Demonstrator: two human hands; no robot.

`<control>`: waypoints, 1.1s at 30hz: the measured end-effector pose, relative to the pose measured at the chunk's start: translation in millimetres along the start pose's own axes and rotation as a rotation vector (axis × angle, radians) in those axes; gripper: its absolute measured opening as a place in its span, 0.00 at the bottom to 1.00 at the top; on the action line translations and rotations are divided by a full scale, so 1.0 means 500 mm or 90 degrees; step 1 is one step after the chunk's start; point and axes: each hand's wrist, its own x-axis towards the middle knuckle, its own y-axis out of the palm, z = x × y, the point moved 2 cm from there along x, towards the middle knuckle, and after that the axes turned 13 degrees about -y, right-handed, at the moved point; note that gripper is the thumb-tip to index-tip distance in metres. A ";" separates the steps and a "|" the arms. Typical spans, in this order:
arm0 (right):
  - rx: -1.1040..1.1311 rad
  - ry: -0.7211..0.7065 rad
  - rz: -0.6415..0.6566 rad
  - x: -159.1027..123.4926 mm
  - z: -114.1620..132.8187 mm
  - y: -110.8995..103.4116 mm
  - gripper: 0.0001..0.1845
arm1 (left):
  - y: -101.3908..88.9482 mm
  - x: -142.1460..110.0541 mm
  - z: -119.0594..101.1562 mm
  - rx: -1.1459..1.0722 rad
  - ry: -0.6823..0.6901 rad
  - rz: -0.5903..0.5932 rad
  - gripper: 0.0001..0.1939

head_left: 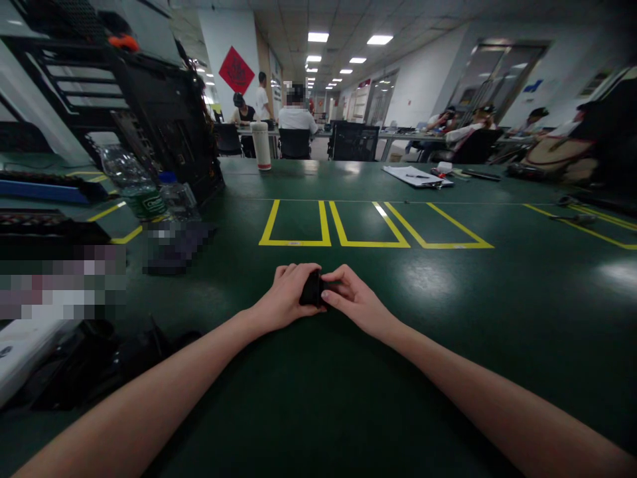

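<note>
A small black block-like object (311, 289) is between my hands, just above or on the green table (328, 398); its exact kind does not show. My left hand (284, 297) wraps around it from the left, thumb below and fingers on top. From the right, my right hand (356, 300) pinches at its right face with thumb and forefinger. Whether a small part sits between those right fingertips is hidden. Beyond the hands, yellow tape outlines (369, 244) mark the tabletop.
At left stand a black computer chassis (169, 126), a plastic bottle (127, 176) and a smaller bottle (176, 196). A white cylinder (261, 146) is at the table's far edge. A clipboard with paper (415, 176) lies far right of centre. Several people sit at tables beyond.
</note>
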 end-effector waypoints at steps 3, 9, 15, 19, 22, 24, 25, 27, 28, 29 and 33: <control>-0.017 0.000 -0.014 0.004 -0.005 0.001 0.10 | -0.002 -0.001 -0.001 -0.003 0.002 0.009 0.29; -0.055 0.014 -0.004 0.009 0.004 -0.005 0.15 | 0.004 0.001 0.004 0.002 0.002 -0.003 0.29; -0.006 0.012 0.032 0.000 0.011 -0.004 0.15 | 0.009 0.001 0.009 -0.011 0.001 -0.015 0.29; -0.003 0.003 0.000 0.001 0.000 -0.003 0.10 | 0.011 0.002 0.010 -0.014 0.002 -0.024 0.30; -0.021 0.002 -0.013 0.005 -0.004 -0.004 0.11 | 0.011 0.002 0.010 -0.012 0.000 -0.026 0.30; -0.037 0.015 -0.016 0.007 -0.004 -0.005 0.14 | 0.011 0.002 0.010 -0.012 0.000 -0.018 0.30; -0.041 0.020 -0.014 0.007 -0.003 -0.006 0.14 | 0.010 0.002 0.010 -0.011 -0.001 -0.015 0.30; -0.028 0.020 0.002 0.006 -0.001 -0.005 0.15 | 0.007 0.001 0.008 -0.010 -0.001 -0.015 0.30; -0.013 0.015 0.011 0.005 0.000 -0.004 0.15 | 0.005 0.000 0.006 -0.009 -0.001 -0.014 0.30; 0.002 0.008 0.017 0.005 0.000 -0.003 0.16 | 0.003 0.000 0.004 -0.009 -0.001 -0.014 0.29; 0.001 0.005 -0.005 0.005 -0.002 -0.002 0.11 | -0.007 -0.003 -0.005 -0.003 0.002 0.009 0.29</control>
